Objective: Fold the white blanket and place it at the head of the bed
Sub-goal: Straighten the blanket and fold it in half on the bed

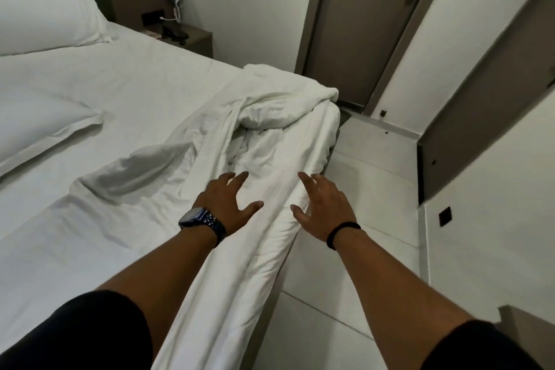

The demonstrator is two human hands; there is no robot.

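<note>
Pre-fold step: left hand (229, 200) and right hand (322, 207) spread, empty, over rumpled white blanket (270, 129), frame centre; next, grasp an edge.

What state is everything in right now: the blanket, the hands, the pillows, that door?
white blanket: unfolded, bunched along the bed's edge
left hand: open, fingers spread, holding nothing
right hand: open, fingers spread, holding nothing
pillows: in place at the bed's head
door: closed
</note>
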